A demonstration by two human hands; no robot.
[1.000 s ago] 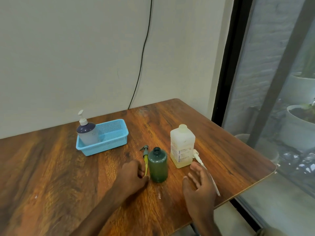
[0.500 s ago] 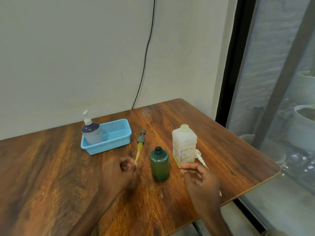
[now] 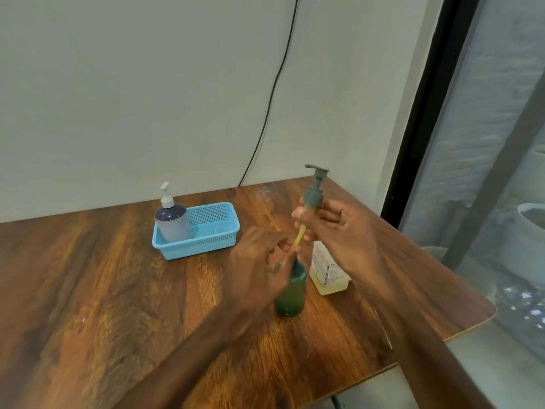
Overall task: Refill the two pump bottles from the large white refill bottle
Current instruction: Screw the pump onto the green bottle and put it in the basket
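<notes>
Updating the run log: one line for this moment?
right hand: holds pump | left hand: pinches tube at green bottle | refill bottle: standing

On the wooden bench (image 3: 103, 290), a blue plastic mesh basket (image 3: 206, 246) sits far left, a dark pump bottle (image 3: 172, 222) in its left end. Nearer, a green plastic bottle (image 3: 290, 293) stands just left of the white refill bottle (image 3: 327, 273).

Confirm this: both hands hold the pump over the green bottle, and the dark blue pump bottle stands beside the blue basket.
Not quite. In the head view the dark blue pump bottle stands inside the blue basket, at its left end, not beside it. The rest holds.
</notes>
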